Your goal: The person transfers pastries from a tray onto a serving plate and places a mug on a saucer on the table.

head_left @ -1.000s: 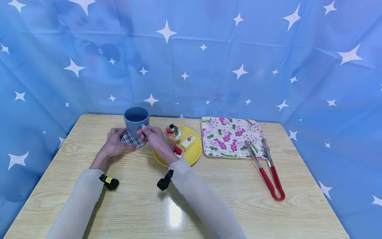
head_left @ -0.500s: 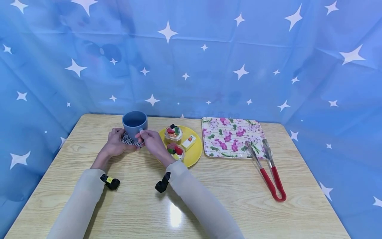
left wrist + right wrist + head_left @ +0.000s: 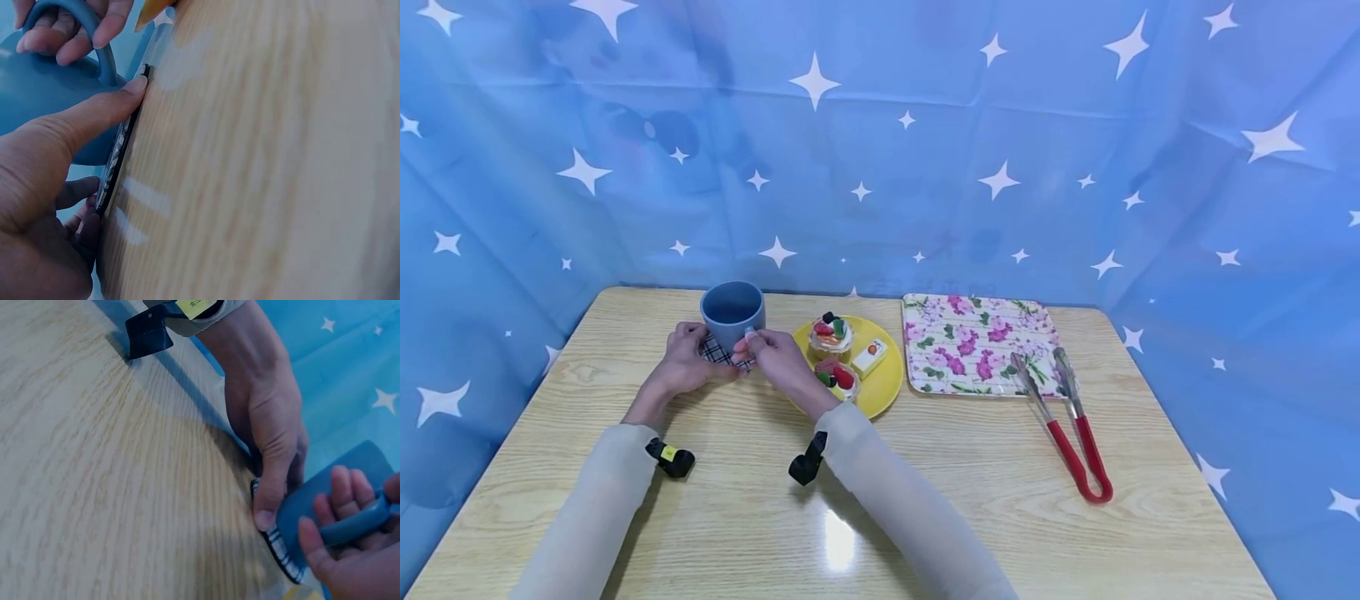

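Note:
A blue mug [image 3: 724, 327] stands upright over a dark-and-white checked coaster [image 3: 716, 353] near the table's far left; its base looks set on the coaster. By its handle [image 3: 359, 525], my right hand [image 3: 784, 360] grips the mug, fingers hooked through the loop. My left hand [image 3: 687, 363] holds the coaster at its edge. In the left wrist view its thumb [image 3: 103, 112] lies on the near rim, while the other fingers reach the far side. Part of the coaster is hidden under the mug.
Right of the mug lies a yellow plate [image 3: 887, 385] with two cream cups [image 3: 831, 335] and a small yellow-white cake piece [image 3: 870, 357]. Farther right is a floral tray [image 3: 977, 333], with red-handled tongs [image 3: 1078, 442] leaning over its front edge. A blue star curtain [image 3: 880, 225] borders the table.
The right hand has brought the mug down and slightly left onto or close over the coaster. The left hand has stayed at the coaster.

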### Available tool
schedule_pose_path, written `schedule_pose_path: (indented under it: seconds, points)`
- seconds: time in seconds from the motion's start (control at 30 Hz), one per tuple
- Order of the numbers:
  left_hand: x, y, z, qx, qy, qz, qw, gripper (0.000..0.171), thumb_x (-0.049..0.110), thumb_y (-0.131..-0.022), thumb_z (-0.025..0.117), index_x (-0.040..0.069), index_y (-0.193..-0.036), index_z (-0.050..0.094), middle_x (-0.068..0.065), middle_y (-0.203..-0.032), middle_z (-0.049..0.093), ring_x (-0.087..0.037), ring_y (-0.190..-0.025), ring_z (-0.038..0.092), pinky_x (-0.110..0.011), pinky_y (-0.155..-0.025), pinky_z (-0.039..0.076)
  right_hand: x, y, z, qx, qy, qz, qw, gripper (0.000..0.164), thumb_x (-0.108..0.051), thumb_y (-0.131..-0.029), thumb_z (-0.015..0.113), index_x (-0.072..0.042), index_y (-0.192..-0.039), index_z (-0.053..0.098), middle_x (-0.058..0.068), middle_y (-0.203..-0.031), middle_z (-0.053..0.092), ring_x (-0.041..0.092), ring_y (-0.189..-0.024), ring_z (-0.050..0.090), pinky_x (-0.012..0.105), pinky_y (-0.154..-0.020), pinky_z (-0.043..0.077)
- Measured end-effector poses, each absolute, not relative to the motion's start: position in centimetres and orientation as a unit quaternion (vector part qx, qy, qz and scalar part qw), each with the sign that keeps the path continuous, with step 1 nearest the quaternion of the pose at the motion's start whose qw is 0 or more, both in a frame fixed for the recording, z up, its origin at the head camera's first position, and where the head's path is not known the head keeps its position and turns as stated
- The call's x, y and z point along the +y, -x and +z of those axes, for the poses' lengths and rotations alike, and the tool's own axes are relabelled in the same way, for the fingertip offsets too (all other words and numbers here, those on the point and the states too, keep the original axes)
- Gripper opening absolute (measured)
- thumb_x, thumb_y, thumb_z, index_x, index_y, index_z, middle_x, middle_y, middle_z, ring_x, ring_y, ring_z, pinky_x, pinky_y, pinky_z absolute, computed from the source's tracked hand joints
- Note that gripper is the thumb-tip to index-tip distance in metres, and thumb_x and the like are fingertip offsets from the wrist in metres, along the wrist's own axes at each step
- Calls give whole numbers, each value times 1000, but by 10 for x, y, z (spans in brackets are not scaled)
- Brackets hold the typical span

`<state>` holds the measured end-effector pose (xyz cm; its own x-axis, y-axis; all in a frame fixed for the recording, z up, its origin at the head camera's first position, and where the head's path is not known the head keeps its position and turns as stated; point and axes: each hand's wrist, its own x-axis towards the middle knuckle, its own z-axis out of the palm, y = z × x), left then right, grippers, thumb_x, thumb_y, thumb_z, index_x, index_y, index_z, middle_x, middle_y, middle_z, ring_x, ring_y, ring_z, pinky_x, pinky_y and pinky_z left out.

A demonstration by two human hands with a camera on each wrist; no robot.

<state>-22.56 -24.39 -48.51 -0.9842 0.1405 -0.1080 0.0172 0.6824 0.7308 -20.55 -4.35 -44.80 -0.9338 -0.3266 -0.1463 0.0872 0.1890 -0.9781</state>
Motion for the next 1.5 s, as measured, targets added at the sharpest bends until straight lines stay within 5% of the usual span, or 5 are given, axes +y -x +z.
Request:
schedule_pose_path:
  seconds: [0.17, 0.5, 0.67, 0.93, 1.5]
  points:
    - [-243, 225, -483, 916, -50, 391, 78, 113, 36, -76, 90, -8, -158, 26, -33, -151, 25, -50, -140, 18, -73, -117, 28, -41, 204, -442, 793, 82, -583, 156, 39, -38, -111, 43, -15, -105, 74, 2, -107, 75, 17, -105, 65, 33, -91, 55]
    - [-247, 224, -480, 922, -62, 375, 68, 97, 39, -81, 87, -7, -152, 39, -33, -141, 35, -47, -128, 31, -62, -99, 43, -36, 197, -432, 857, 109, -482, 146, 29, -43, -106, 55, -15, -100, 62, 1, -75, 50, 15, -59, 46, 24, -52, 39]
    - [-249, 220, -476, 919, -61, 385, 58, 90, 37, -84, 85, -5, -152, 42, -29, -127, 43, -39, -112, 44, -47, -86, 48, -33, 191, -424, 873, 118, -454, 136, 34, -42, -103, 60, -13, -119, 62, 3, -91, 60, 15, -73, 57, 24, -58, 49]
    - [-248, 209, -465, 916, -53, 393, 56, 98, 39, -91, 78, -1, -162, 22, -35, -150, 33, -58, -133, 44, -72, -106, 49, -13, 180, -403, 877, 144, -437, 139, 54, -46, -103, 59, -21, -149, 52, 1, -145, 59, 24, -132, 58, 46, -107, 58]
    - [-242, 192, -447, 932, -81, 353, -16, 104, 56, -91, 73, 9, -165, 16, -31, -166, 17, -58, -150, 19, -87, -111, 25, 57, 164, -367, 901, 234, -361, 60, 65, -51, -103, 56, -24, -159, 39, 0, -167, 34, 28, -150, 39, 51, -123, 44]
